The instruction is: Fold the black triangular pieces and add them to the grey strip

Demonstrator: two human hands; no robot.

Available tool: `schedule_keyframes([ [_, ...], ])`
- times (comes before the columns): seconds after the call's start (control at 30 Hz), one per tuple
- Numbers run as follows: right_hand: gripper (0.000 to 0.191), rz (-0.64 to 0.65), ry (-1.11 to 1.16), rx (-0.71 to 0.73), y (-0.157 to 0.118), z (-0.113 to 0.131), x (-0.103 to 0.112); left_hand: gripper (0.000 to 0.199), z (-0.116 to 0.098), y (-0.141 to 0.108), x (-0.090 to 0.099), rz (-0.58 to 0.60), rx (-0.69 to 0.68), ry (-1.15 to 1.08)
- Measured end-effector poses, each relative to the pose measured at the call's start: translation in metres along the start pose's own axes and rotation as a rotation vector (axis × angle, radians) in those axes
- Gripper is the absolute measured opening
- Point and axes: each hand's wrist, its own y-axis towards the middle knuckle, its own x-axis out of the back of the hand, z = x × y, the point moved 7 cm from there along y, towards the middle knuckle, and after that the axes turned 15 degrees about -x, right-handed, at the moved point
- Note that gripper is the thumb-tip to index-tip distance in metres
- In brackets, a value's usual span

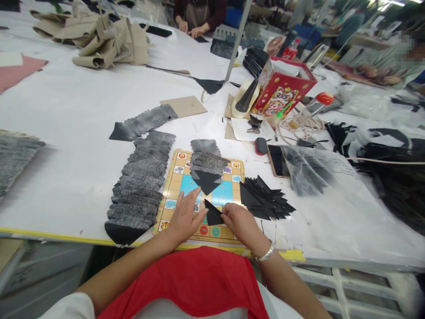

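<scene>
My right hand (241, 220) pinches a black triangular piece (212, 213) by its right side, above a printed game board (171, 192). My left hand (186, 215) rests over the board's left part with fingers stretched, its thumb close to the piece's left edge; whether they touch I cannot tell. Just beyond lies a short overlapping row of grey speckled pieces (206, 158), with a black pointed piece (207, 180) at its near end. Beside my right hand spreads a fanned pile of black triangular pieces (265, 198). A long overlapping stack of grey pieces (141, 181) lies left of the board.
Another grey strip (142, 122) lies farther back, partly over a tan card (186, 106). To the right are a phone (278, 160), a red box (282, 86), a glue-like bottle with a red cap (323, 99) and cables. Across the table another person's hands (192, 29) work.
</scene>
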Motion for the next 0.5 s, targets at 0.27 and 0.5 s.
schedule_keyframes([
  [0.27,0.020,-0.563,-0.225,-0.031,0.016,-0.029,0.067,0.029,0.007,0.023,0.002,0.057,-0.012,0.224],
  [0.5,0.012,-0.361,-0.222,0.319,0.064,0.070,0.009,0.026,0.010,0.038,-0.003,0.121,-0.034,0.374],
])
